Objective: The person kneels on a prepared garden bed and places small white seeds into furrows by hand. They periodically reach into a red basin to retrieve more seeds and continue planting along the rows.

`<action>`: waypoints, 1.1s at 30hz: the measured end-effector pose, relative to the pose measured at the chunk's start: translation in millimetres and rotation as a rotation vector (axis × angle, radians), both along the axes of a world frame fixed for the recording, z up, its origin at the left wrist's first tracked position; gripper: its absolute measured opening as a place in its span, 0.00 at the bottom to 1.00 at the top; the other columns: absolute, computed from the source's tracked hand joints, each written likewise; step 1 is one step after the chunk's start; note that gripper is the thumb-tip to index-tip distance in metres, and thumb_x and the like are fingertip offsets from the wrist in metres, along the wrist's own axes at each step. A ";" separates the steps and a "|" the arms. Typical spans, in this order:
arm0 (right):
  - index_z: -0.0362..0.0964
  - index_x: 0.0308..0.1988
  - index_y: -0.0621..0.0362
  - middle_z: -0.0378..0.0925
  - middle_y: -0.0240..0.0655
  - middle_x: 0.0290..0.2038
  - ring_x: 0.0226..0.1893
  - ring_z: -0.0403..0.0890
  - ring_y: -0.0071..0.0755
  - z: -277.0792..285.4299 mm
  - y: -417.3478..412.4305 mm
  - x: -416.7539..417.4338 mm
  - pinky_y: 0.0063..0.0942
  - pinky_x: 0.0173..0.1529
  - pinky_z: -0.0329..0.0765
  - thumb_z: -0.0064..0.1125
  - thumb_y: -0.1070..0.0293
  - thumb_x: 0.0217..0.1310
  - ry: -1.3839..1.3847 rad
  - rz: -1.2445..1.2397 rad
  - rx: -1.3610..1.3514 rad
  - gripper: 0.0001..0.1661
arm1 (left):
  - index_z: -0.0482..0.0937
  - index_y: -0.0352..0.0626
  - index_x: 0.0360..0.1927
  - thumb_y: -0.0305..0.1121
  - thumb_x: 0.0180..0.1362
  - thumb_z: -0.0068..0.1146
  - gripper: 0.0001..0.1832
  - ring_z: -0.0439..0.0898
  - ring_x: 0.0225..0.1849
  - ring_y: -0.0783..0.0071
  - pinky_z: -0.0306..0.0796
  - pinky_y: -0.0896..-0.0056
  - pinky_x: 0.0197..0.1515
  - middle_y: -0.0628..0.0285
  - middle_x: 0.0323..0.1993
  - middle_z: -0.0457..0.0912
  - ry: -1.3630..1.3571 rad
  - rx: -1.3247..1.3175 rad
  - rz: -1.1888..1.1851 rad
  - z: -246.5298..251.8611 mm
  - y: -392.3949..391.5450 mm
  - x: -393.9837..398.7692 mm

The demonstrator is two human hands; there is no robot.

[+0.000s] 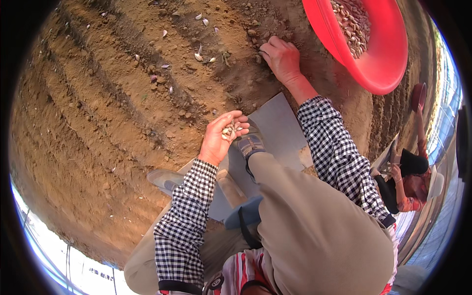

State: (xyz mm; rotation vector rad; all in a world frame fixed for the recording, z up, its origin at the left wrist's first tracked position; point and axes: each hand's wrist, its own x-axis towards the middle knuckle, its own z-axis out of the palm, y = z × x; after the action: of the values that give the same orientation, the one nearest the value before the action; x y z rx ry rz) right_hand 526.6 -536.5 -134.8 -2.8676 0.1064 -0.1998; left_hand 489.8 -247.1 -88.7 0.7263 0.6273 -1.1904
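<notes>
My left hand [217, 137] is cupped palm up, holding several garlic cloves [231, 129] above my shoe. Farther forward, my right hand [282, 59] reaches down with its fingertips against the brown soil [236, 86]; whether they pinch a clove is hidden. A red plastic basin [387, 59] stands just right of this hand, with a heap of garlic cloves [352, 27] inside. Single cloves lie scattered along the furrows, among them a pale clove [198, 57] left of my right hand.
Under my feet lies a flat grey board [278, 125]; my shoe [250, 144] rests on it. A blue pad [243, 214] is between my legs. At far right, another person [409, 180] in a hat crouches beside furrows, one hand at a dark red basin [419, 96].
</notes>
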 end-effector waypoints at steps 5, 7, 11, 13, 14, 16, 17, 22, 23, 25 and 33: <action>0.80 0.36 0.46 0.75 0.25 0.33 0.34 0.80 0.34 9.7 4.3 -0.7 0.33 0.36 0.72 0.67 0.69 0.54 -0.016 0.057 -0.119 0.07 | 0.74 0.27 0.58 0.36 0.72 0.46 0.21 0.84 0.50 0.54 0.80 0.56 0.55 0.43 0.51 0.81 0.001 0.024 0.004 5.2 8.8 -1.0; 0.81 0.38 0.46 0.76 0.25 0.33 0.33 0.80 0.33 37.5 22.7 -6.9 0.33 0.36 0.72 0.67 0.69 0.53 -0.051 0.089 0.008 0.09 | 0.74 0.27 0.58 0.35 0.72 0.46 0.21 0.84 0.50 0.54 0.80 0.56 0.55 0.43 0.51 0.82 0.021 0.028 0.004 6.4 15.0 -8.3; 0.78 0.40 0.48 0.75 0.25 0.35 0.37 0.77 0.30 57.7 99.5 -31.0 0.31 0.40 0.72 0.60 0.68 0.54 0.041 0.433 0.310 0.11 | 0.75 0.27 0.56 0.35 0.71 0.47 0.20 0.84 0.49 0.53 0.80 0.54 0.54 0.42 0.50 0.82 0.057 0.049 0.016 4.2 36.4 -32.1; 0.76 0.39 0.48 0.72 0.28 0.36 0.41 0.76 0.34 49.2 123.3 -40.1 0.34 0.46 0.72 0.55 0.65 0.55 0.124 0.509 0.320 0.09 | 0.74 0.27 0.56 0.35 0.71 0.47 0.20 0.84 0.49 0.52 0.80 0.54 0.54 0.42 0.50 0.82 0.084 0.051 -0.005 8.9 37.4 -35.0; 0.76 0.38 0.49 0.72 0.28 0.37 0.41 0.76 0.35 42.7 131.9 -42.8 0.34 0.46 0.71 0.56 0.65 0.55 0.124 0.491 0.285 0.08 | 0.74 0.26 0.56 0.35 0.71 0.46 0.20 0.84 0.49 0.52 0.80 0.55 0.54 0.42 0.50 0.82 0.092 0.062 -0.015 11.0 38.5 -35.4; 0.76 0.38 0.49 0.73 0.28 0.36 0.41 0.76 0.35 37.4 133.5 -41.3 0.34 0.45 0.72 0.58 0.66 0.54 0.153 0.483 0.246 0.08 | 0.74 0.26 0.57 0.35 0.71 0.46 0.21 0.84 0.49 0.52 0.80 0.55 0.53 0.42 0.50 0.82 0.078 0.054 -0.021 11.5 39.0 -32.9; 0.77 0.39 0.49 0.73 0.28 0.35 0.40 0.77 0.34 35.8 130.0 -41.6 0.34 0.44 0.72 0.59 0.66 0.54 0.179 0.486 0.248 0.09 | 0.74 0.27 0.57 0.36 0.71 0.46 0.21 0.84 0.49 0.52 0.80 0.55 0.53 0.42 0.50 0.82 0.085 0.042 0.005 10.7 40.2 -29.5; 0.78 0.37 0.49 0.73 0.28 0.31 0.39 0.77 0.33 38.9 113.6 -26.8 0.34 0.42 0.71 0.70 0.63 0.50 0.140 0.358 0.304 0.12 | 0.73 0.29 0.58 0.36 0.71 0.46 0.21 0.83 0.50 0.53 0.81 0.57 0.52 0.44 0.51 0.81 0.131 -0.067 0.194 0.2 48.0 -16.4; 0.78 0.37 0.49 0.73 0.28 0.32 0.39 0.77 0.33 38.8 109.6 -19.7 0.33 0.42 0.71 0.70 0.63 0.50 0.104 0.346 0.265 0.12 | 0.73 0.30 0.58 0.36 0.71 0.46 0.21 0.83 0.50 0.53 0.81 0.57 0.51 0.44 0.51 0.81 0.135 -0.096 0.231 -2.2 48.0 -13.2; 0.78 0.37 0.49 0.73 0.29 0.32 0.39 0.77 0.33 48.6 104.4 3.4 0.33 0.43 0.70 0.70 0.62 0.50 0.021 0.314 0.191 0.13 | 0.74 0.31 0.58 0.37 0.71 0.47 0.20 0.83 0.50 0.53 0.81 0.58 0.51 0.45 0.52 0.81 0.109 -0.066 0.226 -2.0 46.2 -3.6; 0.76 0.27 0.48 0.72 0.27 0.31 0.38 0.76 0.30 25.6 93.2 51.0 0.33 0.41 0.68 0.60 0.65 0.50 -0.004 0.368 -0.183 0.02 | 0.74 0.31 0.58 0.37 0.71 0.48 0.20 0.83 0.50 0.54 0.81 0.57 0.52 0.45 0.51 0.82 0.085 -0.036 0.179 2.2 29.2 9.0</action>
State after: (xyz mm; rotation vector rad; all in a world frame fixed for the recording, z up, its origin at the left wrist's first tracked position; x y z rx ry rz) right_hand 577.5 -443.3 -109.2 -2.9984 -0.4591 -0.1471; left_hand 498.9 -217.9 -86.5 0.5790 0.7244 -1.0686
